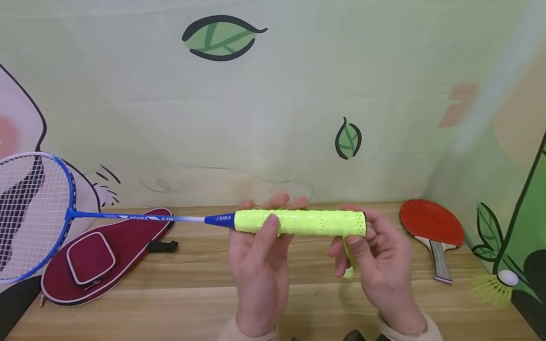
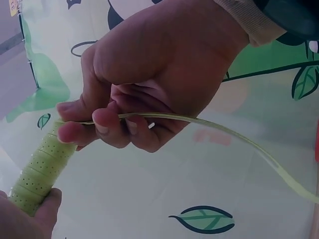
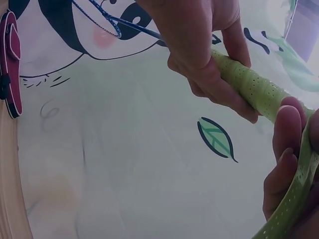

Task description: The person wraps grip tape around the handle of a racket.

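Note:
A blue badminton racket [image 1: 102, 215] lies level across the head view, its handle [image 1: 315, 222] wrapped in perforated neon-yellow grip tape. My left hand [image 1: 260, 270] holds the handle near the blue cone, thumb across the front and fingers behind. At the butt end, my right hand [image 1: 386, 265] pinches the loose length of tape [image 2: 299, 189] between thumb and fingers. From there the strip curves away past the right hand in the left wrist view. In the right wrist view the tape [image 3: 294, 199] runs down along the right fingers, and the left hand [image 3: 199, 45] grips the handle.
On the wooden table [image 1: 170, 308], a dark red racket cover [image 1: 132, 246] lies at the left. A red table tennis paddle [image 1: 432, 220] and a yellow shuttlecock [image 1: 495, 288] are at the right. Behind stands a wall covering [image 1: 277, 118] printed with leaves.

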{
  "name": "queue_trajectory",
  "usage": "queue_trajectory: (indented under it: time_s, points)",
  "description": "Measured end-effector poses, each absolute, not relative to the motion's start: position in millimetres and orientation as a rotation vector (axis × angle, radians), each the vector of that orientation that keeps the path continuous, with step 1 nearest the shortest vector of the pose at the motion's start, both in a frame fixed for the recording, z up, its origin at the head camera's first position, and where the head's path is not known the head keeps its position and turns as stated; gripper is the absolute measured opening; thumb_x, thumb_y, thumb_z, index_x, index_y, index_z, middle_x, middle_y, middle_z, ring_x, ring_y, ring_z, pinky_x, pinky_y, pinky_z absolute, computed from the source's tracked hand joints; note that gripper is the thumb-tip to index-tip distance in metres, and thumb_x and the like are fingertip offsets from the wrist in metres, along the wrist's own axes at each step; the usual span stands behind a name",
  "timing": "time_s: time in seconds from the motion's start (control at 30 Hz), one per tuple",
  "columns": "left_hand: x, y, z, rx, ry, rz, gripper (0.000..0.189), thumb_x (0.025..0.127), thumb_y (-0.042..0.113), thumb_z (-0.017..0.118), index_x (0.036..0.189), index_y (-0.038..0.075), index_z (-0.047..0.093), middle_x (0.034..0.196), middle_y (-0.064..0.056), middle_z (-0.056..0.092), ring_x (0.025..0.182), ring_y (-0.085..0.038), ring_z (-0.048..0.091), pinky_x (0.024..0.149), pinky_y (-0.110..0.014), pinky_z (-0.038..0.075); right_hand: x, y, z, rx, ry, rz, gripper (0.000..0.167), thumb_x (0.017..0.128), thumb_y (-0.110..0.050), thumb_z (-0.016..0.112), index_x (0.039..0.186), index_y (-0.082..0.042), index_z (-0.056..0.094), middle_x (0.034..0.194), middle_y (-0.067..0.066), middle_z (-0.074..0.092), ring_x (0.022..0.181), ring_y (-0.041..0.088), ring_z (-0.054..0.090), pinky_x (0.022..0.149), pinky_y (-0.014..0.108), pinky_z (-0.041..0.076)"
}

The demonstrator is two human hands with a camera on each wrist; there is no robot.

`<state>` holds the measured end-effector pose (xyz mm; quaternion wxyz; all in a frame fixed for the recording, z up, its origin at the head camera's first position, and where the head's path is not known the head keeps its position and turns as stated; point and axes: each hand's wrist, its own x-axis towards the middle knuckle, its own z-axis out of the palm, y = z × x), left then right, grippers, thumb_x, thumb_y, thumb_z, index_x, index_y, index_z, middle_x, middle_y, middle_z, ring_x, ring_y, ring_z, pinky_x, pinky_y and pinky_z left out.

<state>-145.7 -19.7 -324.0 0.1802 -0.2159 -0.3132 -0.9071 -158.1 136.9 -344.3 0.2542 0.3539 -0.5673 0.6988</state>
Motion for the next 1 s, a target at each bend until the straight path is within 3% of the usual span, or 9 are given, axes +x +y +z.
queue_trajectory:
  time_s: [0.37,0.67,1.0]
  points:
    - [-147.3,-17.0,-326.7,-0.623,-0.905,-2.462,0.025,0.1,-0.003,0.046,0.12,0.012,0.044,0.106,-0.011,0.066,0.1,-0.036,0.067,0.09,-0.048,0.053,-161.0,139.3,-344.6,0.99,-1.516,1.885,0.032,0.091,0.008,0.06,0.12,0.017,0.053,0.076,0.01,0.07,0.045,0.015,0.056,0.037,0.025,0.047]
    - [-147.5,-17.9,-325.1,-0.591,-0.902,-2.465,0.015,0.1,-0.002,0.047,0.114,0.004,0.043,0.102,-0.013,0.069,0.098,-0.038,0.068,0.085,-0.046,0.056,-160.0,140.1,-345.2,0.93,-1.545,1.877,0.033,0.092,-0.002,0.063,0.12,0.014,0.056,0.072,0.008,0.069,0.045,0.013,0.055,0.035,0.024,0.045]
    - [-146.1,-18.6,-323.5,-0.477,-0.948,-2.506,0.014,0.1,0.002,0.051,0.109,0.001,0.041,0.099,-0.013,0.067,0.095,-0.037,0.069,0.079,-0.042,0.059,-161.2,140.7,-346.8,0.975,-1.508,1.953,0.029,0.093,0.0,0.061,0.118,0.013,0.055,0.07,0.008,0.068,0.048,0.013,0.057,0.034,0.024,0.045]
